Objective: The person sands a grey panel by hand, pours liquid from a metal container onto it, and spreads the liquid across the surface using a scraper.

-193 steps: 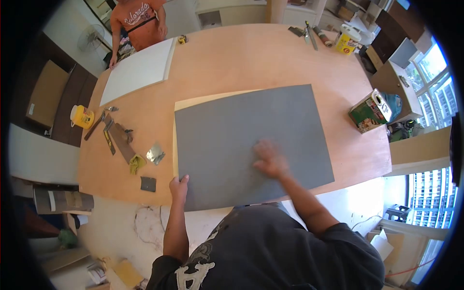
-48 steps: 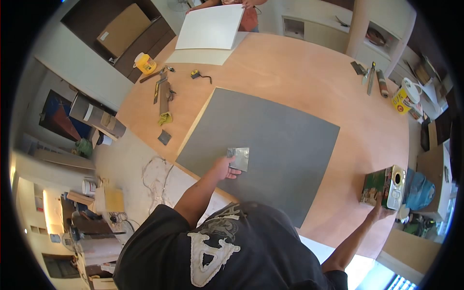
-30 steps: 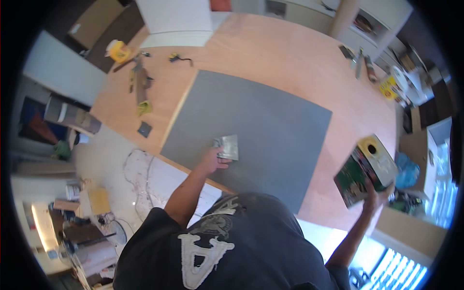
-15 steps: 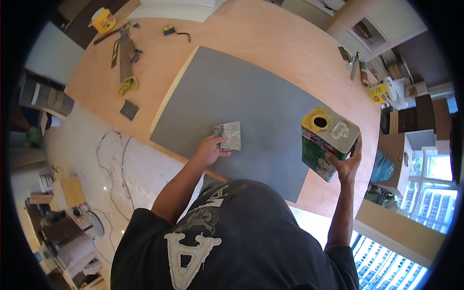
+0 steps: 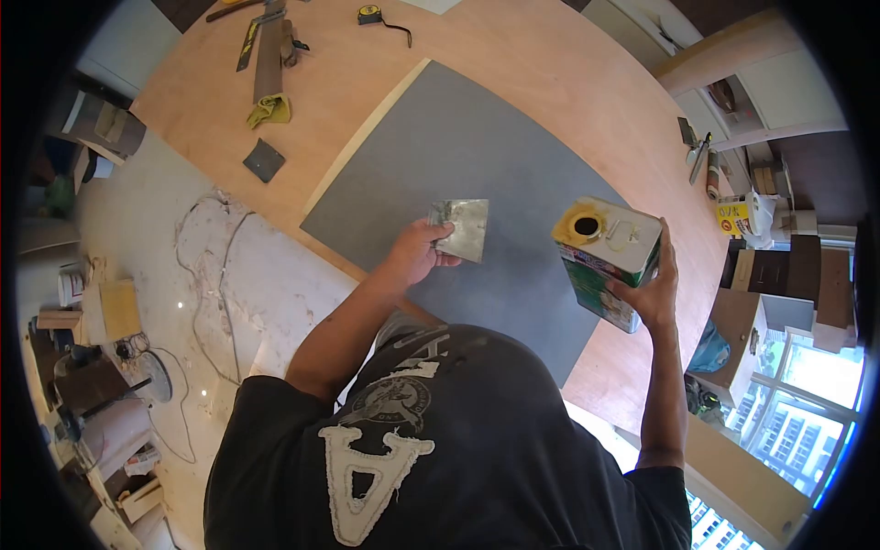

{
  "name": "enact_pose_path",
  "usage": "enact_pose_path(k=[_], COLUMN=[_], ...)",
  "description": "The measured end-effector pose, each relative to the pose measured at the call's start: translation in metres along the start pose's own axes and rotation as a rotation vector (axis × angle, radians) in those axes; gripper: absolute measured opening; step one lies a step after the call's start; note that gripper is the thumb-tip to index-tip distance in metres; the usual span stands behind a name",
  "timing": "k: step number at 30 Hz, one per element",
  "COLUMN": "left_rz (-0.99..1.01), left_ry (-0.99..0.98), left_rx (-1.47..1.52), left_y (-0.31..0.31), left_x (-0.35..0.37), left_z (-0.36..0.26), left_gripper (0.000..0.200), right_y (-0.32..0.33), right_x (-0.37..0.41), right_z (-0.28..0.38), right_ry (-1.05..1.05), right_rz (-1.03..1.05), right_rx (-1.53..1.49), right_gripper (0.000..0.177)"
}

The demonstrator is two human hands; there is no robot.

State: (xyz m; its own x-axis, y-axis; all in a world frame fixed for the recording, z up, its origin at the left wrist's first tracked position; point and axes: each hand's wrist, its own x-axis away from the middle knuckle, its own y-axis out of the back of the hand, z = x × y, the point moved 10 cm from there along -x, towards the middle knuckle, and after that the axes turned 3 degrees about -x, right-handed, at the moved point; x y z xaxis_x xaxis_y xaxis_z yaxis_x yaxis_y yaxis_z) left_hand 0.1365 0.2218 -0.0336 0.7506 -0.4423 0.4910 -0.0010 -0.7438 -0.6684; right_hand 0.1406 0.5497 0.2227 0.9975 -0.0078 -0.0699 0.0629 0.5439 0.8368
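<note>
The left hand (image 5: 422,252) holds a thin, flat metal plate (image 5: 467,231). Its fingers are closed on the near left side of the plate, with the thumb on top. The plate is over the big gray sheet (image 5: 477,156), and its shiny face looks up.

The right hand (image 5: 654,295) has its fingers wrapped around a boxy tin (image 5: 632,240) — the thumb is on one side of it. The tin has a green side with a picture, and a round, dark hole in its top with yellow stains around it. It is over the right edge of the gray sheet, to the right of the plate and apart from it. I cannot tell if it touches the sheet.

The gray sheet lies on the table (image 5: 559,82) — a pale strip (image 5: 359,145) shows along its left edge. Farther left on the table are a small dark square (image 5: 264,160), a yellow-green cloth (image 5: 271,111) and a saw (image 5: 248,44). A yellow and black tape measure (image 5: 369,14) lies past the sheet
</note>
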Motion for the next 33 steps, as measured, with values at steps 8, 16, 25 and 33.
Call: enact_pose_path(k=[8, 16, 25, 33], left_rz=[-0.102, -0.174, -0.227, -0.342], left_ry=[-0.059, -0.069, -0.079, -0.073], left_rx=[-0.026, -0.022, -0.02, -0.144], left_y=[0.033, 0.047, 0.053, 0.051], left_x=[0.001, 0.002, -0.004, -0.009], left_z=[-0.011, -0.013, -0.015, -0.023], left_gripper=[0.039, 0.039, 0.033, 0.024], right_y=[-0.023, -0.039, -0.047, -0.056], right_x=[-0.015, -0.019, -0.021, -0.022], right_z=[0.023, 0.026, 0.028, 0.026], right_ry=[0.073, 0.043, 0.039, 0.058], right_rz=[0.138, 0.221, 0.279, 0.304], right_rx=[0.135, 0.256, 0.31, 0.341], right_gripper=[0.13, 0.135, 0.135, 0.134])
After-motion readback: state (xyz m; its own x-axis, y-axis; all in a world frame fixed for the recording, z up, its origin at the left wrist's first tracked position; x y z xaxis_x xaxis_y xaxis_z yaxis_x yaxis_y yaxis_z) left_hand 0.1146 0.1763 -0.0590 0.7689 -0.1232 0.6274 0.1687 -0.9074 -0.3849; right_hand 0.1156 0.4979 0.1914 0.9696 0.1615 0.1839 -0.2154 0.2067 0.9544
